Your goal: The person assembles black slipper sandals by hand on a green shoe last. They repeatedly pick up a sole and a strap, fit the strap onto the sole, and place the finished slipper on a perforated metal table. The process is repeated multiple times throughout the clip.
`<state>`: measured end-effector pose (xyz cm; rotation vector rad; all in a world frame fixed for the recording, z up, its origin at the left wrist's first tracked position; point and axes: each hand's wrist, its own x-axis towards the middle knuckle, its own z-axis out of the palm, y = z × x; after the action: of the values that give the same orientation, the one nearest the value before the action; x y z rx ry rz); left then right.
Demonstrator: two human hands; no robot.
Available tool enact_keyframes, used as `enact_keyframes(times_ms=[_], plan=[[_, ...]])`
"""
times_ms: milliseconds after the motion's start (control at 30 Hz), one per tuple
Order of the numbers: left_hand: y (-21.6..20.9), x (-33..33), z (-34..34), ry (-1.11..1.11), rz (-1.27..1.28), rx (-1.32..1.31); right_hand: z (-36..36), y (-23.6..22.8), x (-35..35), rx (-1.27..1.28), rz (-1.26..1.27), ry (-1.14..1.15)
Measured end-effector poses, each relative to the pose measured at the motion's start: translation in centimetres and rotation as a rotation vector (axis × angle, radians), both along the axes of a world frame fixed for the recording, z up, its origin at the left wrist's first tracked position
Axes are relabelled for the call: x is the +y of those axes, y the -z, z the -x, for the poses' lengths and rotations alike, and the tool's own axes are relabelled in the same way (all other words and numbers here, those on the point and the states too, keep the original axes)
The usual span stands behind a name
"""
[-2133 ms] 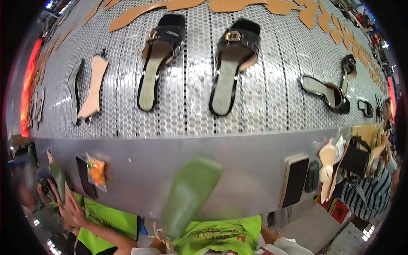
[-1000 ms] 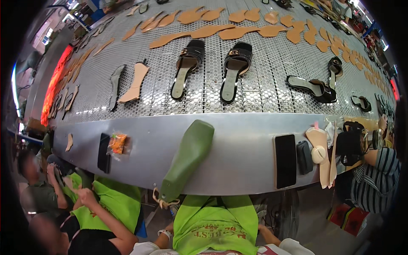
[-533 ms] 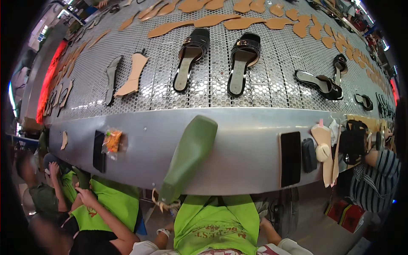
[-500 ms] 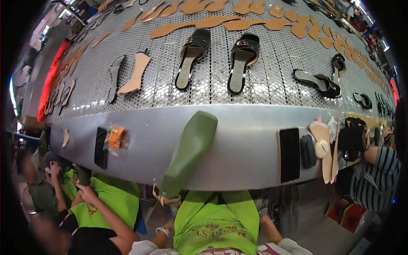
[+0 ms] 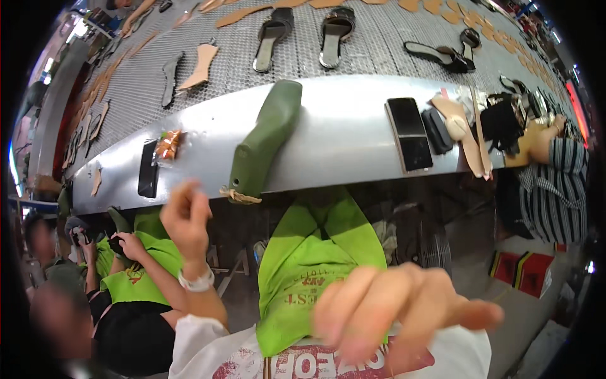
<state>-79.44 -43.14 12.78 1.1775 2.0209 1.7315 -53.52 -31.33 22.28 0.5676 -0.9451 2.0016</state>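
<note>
"What is nearest?"
"The right hand (image 5: 398,309), blurred, fingers bent and loosely spread, nothing visible in it. Beyond, the left hand (image 5: 188,218) is raised with fingers curled; I cannot tell whether they enclose anything. Both are apart from the table (image 5: 341,126)."

"And on it?"
"A green shoe last (image 5: 271,132) lies slantwise, its cord loop (image 5: 240,196) hanging at the near edge. Leftward are a dark phone (image 5: 147,169) and an orange snack packet (image 5: 168,145); rightward, a larger dark phone (image 5: 409,132), then a black case (image 5: 437,129). Farther off, two black sandals (image 5: 273,41) sit on a metal mesh surface (image 5: 372,54)."

"Edges, open room?"
"The near edge passes between the left hand and the last. Bare metal lies on both sides of the last, wider toward the larger phone. The far edge meets the mesh."
</note>
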Motion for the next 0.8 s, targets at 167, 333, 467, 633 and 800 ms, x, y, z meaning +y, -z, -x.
enact_keyframes(times_ms=[167, 333, 467, 633, 800], plan=[[-0.8, 11.8, 6.6, 0.073, 0.023, 0.291, 0.7, -1.4, -0.4, -0.029, -0.012, -0.013], [2.2, 20.6, 17.0, -0.073, 0.434, 0.619, 0.6, -0.8, 0.1, -0.06, 0.022, 0.002], [5.2, 24.9, 21.9, -0.087, 0.741, 0.665, 0.6, 0.4, 1.3, -0.143, 0.036, 0.064], [6.7, 27.3, 24.9, -0.174, 0.995, 0.693, -1.5, 2.2, 2.4, -0.363, 0.012, 0.198], [4.1, 27.4, 23.5, -0.259, 1.074, 0.743, -3.0, 5.0, 2.2, -0.656, -0.019, 0.326]])
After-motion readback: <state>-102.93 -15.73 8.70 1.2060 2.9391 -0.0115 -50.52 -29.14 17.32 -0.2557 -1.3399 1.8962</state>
